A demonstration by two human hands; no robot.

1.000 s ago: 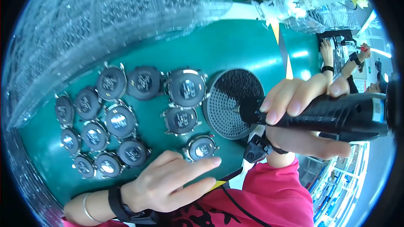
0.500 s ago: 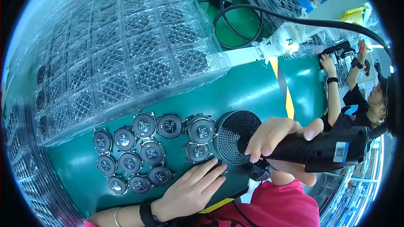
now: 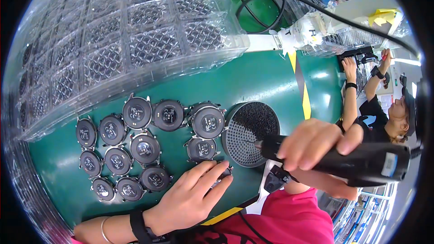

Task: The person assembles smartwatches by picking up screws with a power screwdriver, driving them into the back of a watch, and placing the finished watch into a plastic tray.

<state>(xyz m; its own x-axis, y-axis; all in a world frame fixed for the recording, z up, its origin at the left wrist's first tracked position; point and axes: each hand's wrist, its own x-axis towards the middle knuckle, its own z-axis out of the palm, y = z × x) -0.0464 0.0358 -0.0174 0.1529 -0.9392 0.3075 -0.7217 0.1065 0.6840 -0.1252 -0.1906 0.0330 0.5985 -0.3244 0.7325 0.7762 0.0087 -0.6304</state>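
trays: clear blister trays (image 3: 113, 31), pockets look empty
driver: electric screwdriver (image 3: 343, 160) lying sideways, tip pointing left
right hand (image 3: 316, 147): fingers clenched round driver
left hand (image 3: 190, 199): fingers loose, flat on watch case (image 3: 224, 171)

Twelve round black watch cases (image 3: 145, 148) are lying in full view on the green tabletop (image 3: 253, 81), and a thirteenth (image 3: 222, 173) is peeking out under the fingers at lower centre. One round perforated black pad (image 3: 251, 133) is sitting right of them. One black handheld tool (image 3: 357, 162) is showing at right; one black cable (image 3: 289, 0) is running along the top
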